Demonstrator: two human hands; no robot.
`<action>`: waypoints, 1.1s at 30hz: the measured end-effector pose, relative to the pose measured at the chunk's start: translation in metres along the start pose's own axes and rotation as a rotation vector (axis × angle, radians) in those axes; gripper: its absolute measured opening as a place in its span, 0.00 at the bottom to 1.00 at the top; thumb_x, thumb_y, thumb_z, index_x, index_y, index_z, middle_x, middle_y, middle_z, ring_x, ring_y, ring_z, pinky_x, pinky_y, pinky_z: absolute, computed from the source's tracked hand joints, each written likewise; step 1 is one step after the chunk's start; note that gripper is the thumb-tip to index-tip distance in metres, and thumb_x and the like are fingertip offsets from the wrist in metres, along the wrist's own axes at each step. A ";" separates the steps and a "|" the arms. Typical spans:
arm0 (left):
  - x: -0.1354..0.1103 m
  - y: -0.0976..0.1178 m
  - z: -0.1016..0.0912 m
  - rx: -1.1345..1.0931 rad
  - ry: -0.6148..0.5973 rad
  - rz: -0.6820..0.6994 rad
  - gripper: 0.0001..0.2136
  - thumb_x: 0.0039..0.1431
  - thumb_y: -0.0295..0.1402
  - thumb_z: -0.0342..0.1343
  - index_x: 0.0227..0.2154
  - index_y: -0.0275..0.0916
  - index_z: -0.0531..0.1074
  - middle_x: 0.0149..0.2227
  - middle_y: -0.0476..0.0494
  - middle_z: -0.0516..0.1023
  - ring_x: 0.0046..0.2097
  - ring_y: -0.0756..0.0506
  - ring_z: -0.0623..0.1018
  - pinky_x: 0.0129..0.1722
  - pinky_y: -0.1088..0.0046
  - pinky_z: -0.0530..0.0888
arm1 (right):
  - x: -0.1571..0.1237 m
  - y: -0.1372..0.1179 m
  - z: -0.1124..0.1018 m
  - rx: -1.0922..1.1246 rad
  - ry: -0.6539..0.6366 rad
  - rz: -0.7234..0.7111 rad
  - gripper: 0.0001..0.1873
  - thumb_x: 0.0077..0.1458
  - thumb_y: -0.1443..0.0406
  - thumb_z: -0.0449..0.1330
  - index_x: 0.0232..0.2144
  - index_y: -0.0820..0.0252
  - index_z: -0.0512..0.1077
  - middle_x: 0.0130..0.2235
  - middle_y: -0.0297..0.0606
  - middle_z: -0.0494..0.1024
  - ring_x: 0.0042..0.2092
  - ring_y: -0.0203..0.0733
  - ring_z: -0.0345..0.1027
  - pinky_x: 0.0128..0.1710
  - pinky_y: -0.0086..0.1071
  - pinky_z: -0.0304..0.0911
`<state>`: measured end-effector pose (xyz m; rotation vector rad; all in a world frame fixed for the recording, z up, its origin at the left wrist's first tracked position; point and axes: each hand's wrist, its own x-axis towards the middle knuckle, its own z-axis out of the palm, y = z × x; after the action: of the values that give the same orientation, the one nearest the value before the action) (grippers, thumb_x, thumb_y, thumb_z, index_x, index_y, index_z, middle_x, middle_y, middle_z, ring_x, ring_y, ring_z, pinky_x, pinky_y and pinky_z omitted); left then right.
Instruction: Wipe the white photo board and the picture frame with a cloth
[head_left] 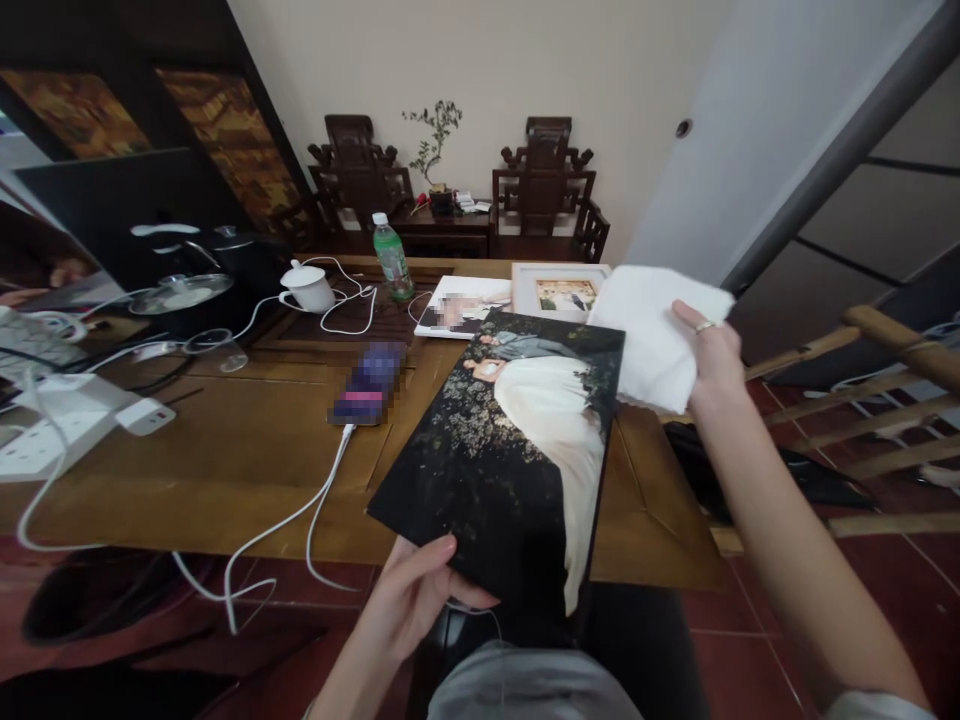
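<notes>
My left hand (pixel 416 590) grips the near lower edge of a large dark photo print (pixel 517 450) showing a figure in a white dress, tilted up over the wooden table (pixel 225 440). My right hand (pixel 712 355) is raised to the right of the print's top corner, fingers closed on a white cloth (pixel 649 330) that hangs open beside it. The cloth is close to the print's upper right corner; I cannot tell whether they touch.
On the table lie a phone (pixel 369 382) on a white cable, a second photo print (pixel 461 305), a framed picture (pixel 559 290), a green bottle (pixel 392 257), a white teapot (pixel 307 287) and power strips (pixel 67 420). Dark carved chairs (pixel 544 190) stand at the wall. Wooden rails (pixel 885 400) are on the right.
</notes>
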<state>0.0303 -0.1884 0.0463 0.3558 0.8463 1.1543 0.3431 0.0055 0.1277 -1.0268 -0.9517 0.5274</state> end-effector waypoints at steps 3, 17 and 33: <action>-0.007 0.002 -0.003 -0.006 0.113 0.044 0.35 0.44 0.21 0.64 0.56 0.51 0.63 0.36 0.48 0.81 0.30 0.41 0.80 0.22 0.65 0.81 | 0.002 -0.009 -0.015 -0.256 0.063 -0.182 0.14 0.38 0.63 0.68 0.30 0.59 0.71 0.34 0.41 0.78 0.35 0.44 0.72 0.37 0.38 0.67; 0.000 0.007 -0.002 -0.036 0.328 0.130 0.31 0.45 0.20 0.62 0.52 0.55 0.67 0.42 0.50 0.80 0.40 0.40 0.79 0.29 0.59 0.82 | -0.083 -0.012 -0.029 -0.809 -1.183 -0.742 0.08 0.54 0.62 0.59 0.23 0.53 0.72 0.52 0.39 0.74 0.57 0.50 0.63 0.61 0.54 0.52; 0.014 0.020 0.003 -0.074 0.358 0.139 0.28 0.46 0.20 0.60 0.51 0.50 0.68 0.39 0.50 0.80 0.37 0.42 0.80 0.31 0.56 0.82 | 0.003 0.062 0.177 -1.397 -1.214 -1.047 0.15 0.57 0.67 0.54 0.43 0.71 0.73 0.45 0.55 0.75 0.52 0.56 0.60 0.47 0.43 0.56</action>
<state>0.0216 -0.1670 0.0552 0.1486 1.0997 1.3993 0.1962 0.1196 0.1073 -1.0915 -2.9185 -0.6842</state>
